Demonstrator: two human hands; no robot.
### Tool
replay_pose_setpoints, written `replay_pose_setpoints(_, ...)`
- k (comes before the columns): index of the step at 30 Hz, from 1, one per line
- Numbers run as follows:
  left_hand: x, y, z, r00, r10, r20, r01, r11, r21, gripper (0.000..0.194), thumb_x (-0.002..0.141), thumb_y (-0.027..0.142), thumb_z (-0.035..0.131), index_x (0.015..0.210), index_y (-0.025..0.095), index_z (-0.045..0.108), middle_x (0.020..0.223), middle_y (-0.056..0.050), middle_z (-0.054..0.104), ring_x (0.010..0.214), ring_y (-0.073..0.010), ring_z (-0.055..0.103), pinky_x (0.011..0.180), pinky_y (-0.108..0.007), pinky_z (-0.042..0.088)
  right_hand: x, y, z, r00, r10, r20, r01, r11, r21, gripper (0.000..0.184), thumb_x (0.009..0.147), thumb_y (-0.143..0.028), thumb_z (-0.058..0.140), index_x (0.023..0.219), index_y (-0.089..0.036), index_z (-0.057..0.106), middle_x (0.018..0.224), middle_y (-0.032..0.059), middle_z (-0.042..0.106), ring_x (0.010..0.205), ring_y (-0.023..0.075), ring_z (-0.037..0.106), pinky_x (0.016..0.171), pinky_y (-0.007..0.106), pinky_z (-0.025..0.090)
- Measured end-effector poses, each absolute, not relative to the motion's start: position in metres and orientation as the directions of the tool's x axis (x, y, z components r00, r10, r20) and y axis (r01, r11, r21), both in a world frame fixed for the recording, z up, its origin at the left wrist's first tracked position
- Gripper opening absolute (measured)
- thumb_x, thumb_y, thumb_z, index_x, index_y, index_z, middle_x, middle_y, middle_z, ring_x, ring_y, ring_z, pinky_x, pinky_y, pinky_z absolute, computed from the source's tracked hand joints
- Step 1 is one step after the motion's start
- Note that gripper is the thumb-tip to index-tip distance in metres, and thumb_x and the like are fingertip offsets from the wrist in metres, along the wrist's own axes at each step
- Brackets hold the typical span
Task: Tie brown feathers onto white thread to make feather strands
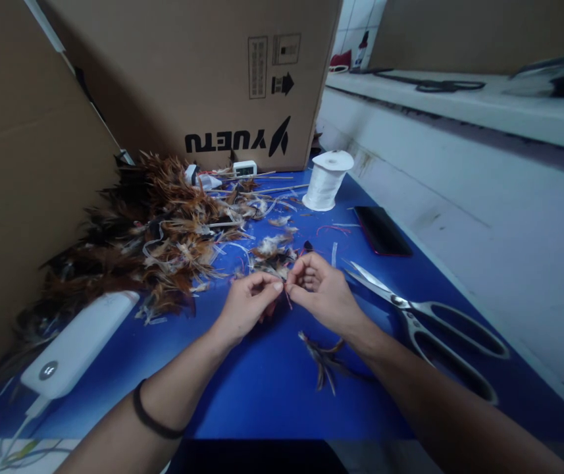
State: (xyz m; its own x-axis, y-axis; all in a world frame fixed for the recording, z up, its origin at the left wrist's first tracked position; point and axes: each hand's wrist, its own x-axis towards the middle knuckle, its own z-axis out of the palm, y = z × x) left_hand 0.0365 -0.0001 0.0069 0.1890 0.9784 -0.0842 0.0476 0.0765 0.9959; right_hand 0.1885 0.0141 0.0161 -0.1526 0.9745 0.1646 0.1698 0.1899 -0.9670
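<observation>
My left hand [249, 301] and my right hand [322, 289] meet over the blue table [262, 388], fingertips pinched together on a small bundle of brown feathers with a thin red thread [285, 293]. Both hands are closed in a pinch. A small tied feather bunch [325, 359] lies on the table under my right wrist. A big heap of brown and black feathers [148, 230] spreads to the left of my hands. A black band circles my left forearm.
Large metal scissors [424, 316] lie to the right, shut. A dark phone [382, 230] and a white thread spool [328, 179] sit farther back. A white power bank [79, 342] rests at left. Cardboard boxes [203, 72] wall the back and left; a white ledge runs along the right.
</observation>
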Motion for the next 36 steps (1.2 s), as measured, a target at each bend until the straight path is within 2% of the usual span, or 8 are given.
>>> replay_pose_setpoints(6,0.0352,0.0004,0.0068,0.274,0.952,-0.136,0.004,0.141,0.990,0.032,0.076,0.045,0.059,0.070,0.014,0.061,0.053,0.002,0.054,0.040,-0.0046,0.042,0.036,-0.015,0.030,0.1898,0.0156,0.0140,-0.131,0.978,0.164,0.138,0.182,-0.973,0.020,0.065,-0.019,0.063,0.074,-0.020,0.045,0.068,-0.0020,0.057,0.062,0.0110,0.055,0.061,0.026,0.048)
replay_pose_setpoints(11,0.0364,0.0001,0.0101,0.198,0.966,-0.167,-0.023,0.175,0.984,0.031,0.073,0.045,0.063,0.068,0.014,0.061,0.052,0.003,0.051,0.039,-0.0040,0.039,0.034,-0.014,0.028,0.1912,0.0167,0.0126,-0.116,0.981,0.154,0.113,0.167,-0.979,0.019,0.065,-0.019,0.062,0.078,-0.020,0.048,0.068,-0.0020,0.057,0.063,0.0114,0.056,0.061,0.027,0.048)
replay_pose_setpoints(17,0.0350,0.0005,0.0087,0.186,0.978,-0.096,0.031,0.092,0.995,0.032,0.075,0.045,0.060,0.069,0.014,0.061,0.051,0.003,0.050,0.039,-0.0043,0.038,0.034,-0.016,0.027,0.1914,0.0158,0.0105,-0.290,0.951,0.110,0.125,0.152,-0.981,0.029,0.068,-0.018,0.062,0.096,-0.019,0.058,0.078,0.0006,0.061,0.068,0.0125,0.058,0.065,0.029,0.051)
replay_pose_setpoints(20,0.0334,0.0008,0.0062,0.180,0.980,-0.081,0.079,0.067,0.995,0.032,0.077,0.044,0.058,0.069,0.013,0.061,0.051,0.003,0.049,0.039,-0.0044,0.037,0.035,-0.016,0.027,0.1925,0.0152,0.0097,-0.315,0.939,0.136,0.178,0.199,-0.964,0.017,0.074,-0.023,0.061,0.090,-0.020,0.064,0.080,0.0019,0.064,0.071,0.0141,0.061,0.068,0.031,0.050)
replay_pose_setpoints(24,0.0322,0.0014,0.0035,0.172,0.982,-0.075,0.121,0.055,0.991,0.032,0.078,0.045,0.057,0.071,0.014,0.061,0.051,0.003,0.049,0.040,-0.0045,0.038,0.036,-0.016,0.028,0.1942,0.0163,0.0099,-0.248,0.947,0.206,0.206,0.259,-0.944,0.008,0.075,-0.026,0.061,0.078,-0.021,0.066,0.082,0.0017,0.067,0.075,0.0154,0.062,0.070,0.031,0.050)
replay_pose_setpoints(30,0.0325,0.0012,0.0043,0.182,0.979,-0.091,0.120,0.070,0.990,0.031,0.077,0.045,0.058,0.074,0.014,0.062,0.052,0.003,0.050,0.039,-0.0045,0.038,0.036,-0.016,0.028,0.1931,0.0183,0.0109,-0.194,0.973,0.125,0.143,0.154,-0.978,0.010,0.075,-0.028,0.061,0.076,-0.019,0.063,0.069,-0.0009,0.063,0.063,0.0123,0.058,0.061,0.027,0.047)
replay_pose_setpoints(36,0.0320,0.0016,0.0046,0.177,0.979,-0.103,0.125,0.082,0.989,0.031,0.077,0.045,0.058,0.072,0.014,0.060,0.049,0.005,0.047,0.038,-0.0040,0.037,0.036,-0.016,0.027,0.1925,0.0187,0.0132,-0.183,0.980,0.080,0.061,0.092,-0.994,0.009,0.072,-0.024,0.062,0.076,-0.017,0.061,0.066,-0.0020,0.060,0.061,0.0103,0.056,0.061,0.025,0.046)
